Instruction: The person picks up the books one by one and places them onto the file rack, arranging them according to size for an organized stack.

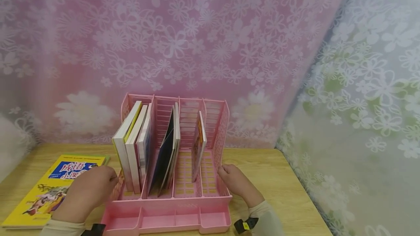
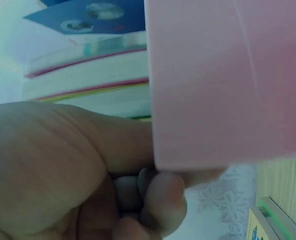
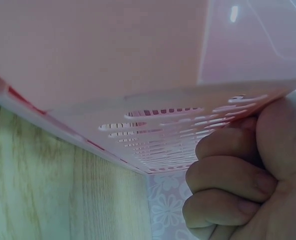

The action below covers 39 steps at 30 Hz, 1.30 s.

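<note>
A pink plastic book rack (image 1: pixel 170 204) stands on the wooden table, with slatted back, latticed sides and a low divided tray in front. My left hand (image 1: pixel 88 191) grips its left side wall, thumb and curled fingers about the edge in the left wrist view. On the opposite side, my right hand (image 1: pixel 237 180) pinches the right side wall, its fingers curled against the lattice (image 3: pixel 177 135). Several thick books (image 1: pixel 131 156) fill the leftmost slot. Dark-covered thin books (image 1: pixel 168 152) lean in the second. One thin book (image 1: pixel 198 145) stands tilted by the divider farther right.
A yellow book (image 1: pixel 36 196) with Chinese lettering lies flat at the left, partly behind my left hand, over a green-edged one (image 1: pixel 107 160). A pink floral curtain (image 1: pixel 203 46) hangs behind the table (image 1: pixel 282 192), and a pale floral one (image 1: pixel 370 126) at the right.
</note>
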### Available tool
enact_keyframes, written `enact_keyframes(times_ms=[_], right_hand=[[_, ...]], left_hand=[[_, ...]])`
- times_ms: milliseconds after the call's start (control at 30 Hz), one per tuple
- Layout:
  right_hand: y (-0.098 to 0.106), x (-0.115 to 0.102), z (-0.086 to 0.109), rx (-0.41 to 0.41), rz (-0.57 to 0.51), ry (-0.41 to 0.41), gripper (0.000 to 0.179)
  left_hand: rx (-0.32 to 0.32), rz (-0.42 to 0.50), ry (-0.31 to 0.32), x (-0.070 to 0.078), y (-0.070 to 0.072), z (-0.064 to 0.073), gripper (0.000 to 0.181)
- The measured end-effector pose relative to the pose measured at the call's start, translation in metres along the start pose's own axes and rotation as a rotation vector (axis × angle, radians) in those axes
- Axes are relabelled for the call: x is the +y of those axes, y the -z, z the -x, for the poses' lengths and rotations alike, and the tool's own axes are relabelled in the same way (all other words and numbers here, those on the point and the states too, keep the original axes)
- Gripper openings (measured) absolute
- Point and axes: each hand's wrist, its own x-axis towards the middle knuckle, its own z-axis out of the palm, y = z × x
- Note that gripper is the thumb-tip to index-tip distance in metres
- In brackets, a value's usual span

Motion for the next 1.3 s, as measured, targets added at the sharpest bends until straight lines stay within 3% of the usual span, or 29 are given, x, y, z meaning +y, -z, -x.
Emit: enact_keyframes(times_ms=[233,733,1133,1300], right_hand=[[0.0006,-0.0006,0.0010,0.005,0.009,-0.002,0.042],[0.0011,0.0011,0.0011,0.003,-0.012,-0.003,0.041],[0.0003,0.0006,0.0020,0.003,-0.013,0.001,0.041],[0.0003,0.0005,0.0015,0.004,-0.009,-0.001,0.040]], left_hand=[[-0.015,0.072,0.006,-0.0075,-0.0016,0.0006,0.026],[-0.009,0.070,0.009,-0.0044,-0.0001,0.0007,0.016],[-0.014,0.093,0.032,-0.0039,-0.0030,0.0005,0.017],[-0.003,0.095,0.010,-0.0056,-0.0031,0.0010,0.021]])
